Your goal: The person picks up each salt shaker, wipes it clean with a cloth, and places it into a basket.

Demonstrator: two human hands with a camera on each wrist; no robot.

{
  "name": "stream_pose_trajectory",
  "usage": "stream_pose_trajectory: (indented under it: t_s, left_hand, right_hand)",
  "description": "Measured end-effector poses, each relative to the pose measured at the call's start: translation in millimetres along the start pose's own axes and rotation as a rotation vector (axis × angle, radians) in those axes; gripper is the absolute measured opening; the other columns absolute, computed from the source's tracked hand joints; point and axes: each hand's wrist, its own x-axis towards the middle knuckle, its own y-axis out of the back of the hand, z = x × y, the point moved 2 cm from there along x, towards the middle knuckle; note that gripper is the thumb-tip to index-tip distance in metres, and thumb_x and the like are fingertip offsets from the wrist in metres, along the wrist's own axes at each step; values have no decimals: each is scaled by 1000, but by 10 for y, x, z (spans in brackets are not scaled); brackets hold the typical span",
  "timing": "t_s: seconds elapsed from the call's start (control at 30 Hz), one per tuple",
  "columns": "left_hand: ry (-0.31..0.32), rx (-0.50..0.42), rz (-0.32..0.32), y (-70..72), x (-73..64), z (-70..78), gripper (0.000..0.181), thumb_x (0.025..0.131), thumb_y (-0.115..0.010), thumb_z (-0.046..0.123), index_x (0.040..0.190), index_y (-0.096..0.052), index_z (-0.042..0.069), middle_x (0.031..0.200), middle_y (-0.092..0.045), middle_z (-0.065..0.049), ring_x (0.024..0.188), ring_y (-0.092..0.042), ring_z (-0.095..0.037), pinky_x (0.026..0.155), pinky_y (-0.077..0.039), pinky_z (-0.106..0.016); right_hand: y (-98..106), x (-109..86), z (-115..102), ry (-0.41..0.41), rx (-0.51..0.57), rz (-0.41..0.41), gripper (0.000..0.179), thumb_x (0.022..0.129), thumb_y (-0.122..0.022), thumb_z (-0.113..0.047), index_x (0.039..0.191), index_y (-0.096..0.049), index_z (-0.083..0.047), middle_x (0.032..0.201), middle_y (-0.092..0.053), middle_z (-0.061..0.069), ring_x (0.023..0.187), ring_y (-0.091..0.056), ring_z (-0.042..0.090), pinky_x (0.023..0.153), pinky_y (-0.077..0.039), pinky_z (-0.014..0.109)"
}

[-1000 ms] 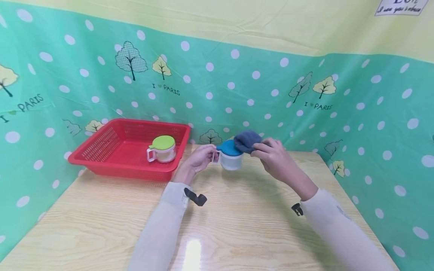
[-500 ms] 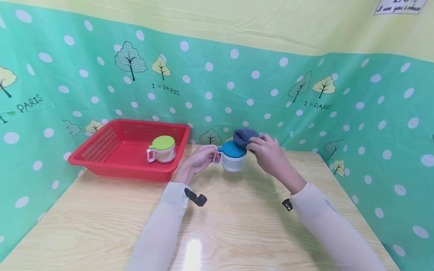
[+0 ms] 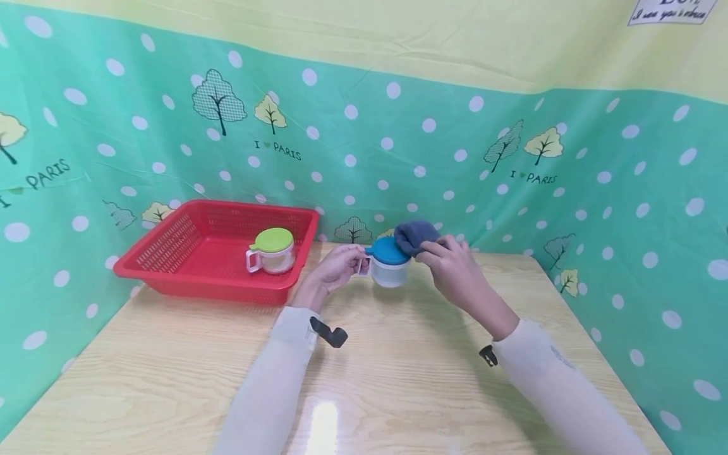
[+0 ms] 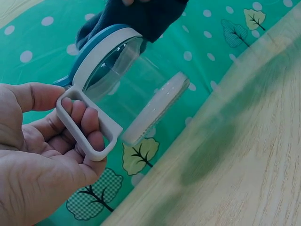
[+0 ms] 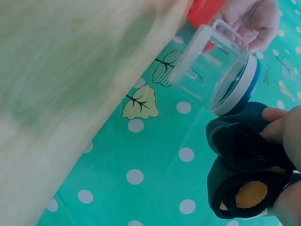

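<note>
A clear seasoning jar (image 3: 389, 276) with a blue lid (image 3: 388, 251) and a white handle is held up above the table. My left hand (image 3: 337, 266) grips it by the handle (image 4: 74, 128), thumb at the top and fingers curled through the loop. In my right hand (image 3: 459, 273) is a folded dark blue cloth (image 3: 415, 237), pinched between thumb and fingers. The cloth lies against the right edge of the lid. In the right wrist view the cloth (image 5: 233, 134) is bunched into loops close by the lid rim.
A red plastic basket (image 3: 193, 284) stands on the left of the wooden table (image 3: 398, 373). Inside it sits a similar jar with a green lid (image 3: 273, 240). A green dotted curtain (image 3: 364, 139) hangs behind the table and along both sides.
My right hand and the cloth have shifted left over the lid, then slightly back right. The jar has swayed a little right and partly back; my left hand keeps its grip.
</note>
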Motion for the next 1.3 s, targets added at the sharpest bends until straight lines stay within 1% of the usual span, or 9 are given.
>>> stream_pose_trajectory:
  t_s: [0.2, 0.37, 0.47, 0.6, 0.8, 0.93, 1.07, 1.2, 1.3]
  left_hand:
    - [9, 11, -13, -3, 0, 6, 31, 101, -41, -6, 80, -61, 6, 77, -57, -6, 75, -54, -19, 78, -46, -28]
    - [4, 39, -20, -16, -20, 37, 29, 101, -42, -5, 80, -59, 5, 77, -56, -6, 75, -53, -19, 78, -44, -29]
    - [4, 67, -40, -27, -26, 46, 28, 100, -42, -6, 80, -57, 5, 77, -55, -6, 75, -52, -20, 77, -42, -30]
    - [8, 77, -53, -39, -9, 36, 28, 100, -43, -6, 80, -57, 5, 77, -54, -8, 75, -51, -21, 77, -41, -31]
    - [19, 69, -39, -53, -7, 21, 29, 101, -43, -6, 80, -60, 4, 80, -55, -9, 76, -51, -21, 76, -42, -30]
    - [23, 58, -47, -69, -19, 6, 30, 102, -42, -5, 82, -62, 4, 82, -56, -8, 78, -52, -22, 78, -42, -31]
    - [4, 64, -45, -71, -12, 7, 32, 102, -41, -5, 82, -63, 6, 81, -58, -7, 77, -53, -21, 77, -44, -30]
    - [-4, 60, -36, -58, 4, 10, 33, 103, -41, -4, 81, -63, 5, 80, -57, -7, 76, -53, -21, 75, -44, -29]
    - [8, 52, -29, -44, 11, 6, 32, 104, -42, -3, 80, -62, 5, 79, -57, -6, 75, -53, -20, 75, -45, -29]
  right_hand:
    - [70, -197, -116, 93, -49, 64, 28, 78, -78, 10, 97, -77, -10, 112, -74, 12, 95, -63, 37, 65, -48, 52]
    - [92, -189, -195, 151, -122, 78, 26, 77, -82, 6, 96, -77, -11, 109, -75, 10, 96, -64, 36, 70, -49, 52]
    - [96, -119, -229, 157, -158, 63, 24, 78, -81, 5, 96, -78, -12, 109, -75, 8, 98, -64, 34, 68, -47, 49]
    - [74, 6, -229, 135, -196, 16, 19, 82, -78, 3, 95, -78, -11, 110, -75, 7, 99, -62, 33, 67, -45, 47]
    - [-96, 148, -68, 102, -214, -30, 19, 86, -73, 5, 95, -79, -11, 112, -75, 7, 102, -63, 33, 71, -46, 48]
    - [-136, 101, 4, 92, -195, -48, 21, 86, -73, 5, 97, -79, -12, 114, -75, 8, 104, -63, 34, 73, -47, 49]
    - [-96, 32, -7, 108, -186, -47, 21, 85, -76, 3, 99, -79, -12, 114, -75, 7, 104, -62, 35, 74, -49, 52]
    - [-16, -36, -75, 158, -192, -18, 23, 82, -79, 3, 99, -78, -12, 113, -75, 7, 102, -62, 35, 73, -50, 55]
    - [54, -95, -165, 223, -211, 5, 23, 79, -83, 0, 98, -77, -12, 110, -74, 7, 98, -63, 35, 68, -50, 51]
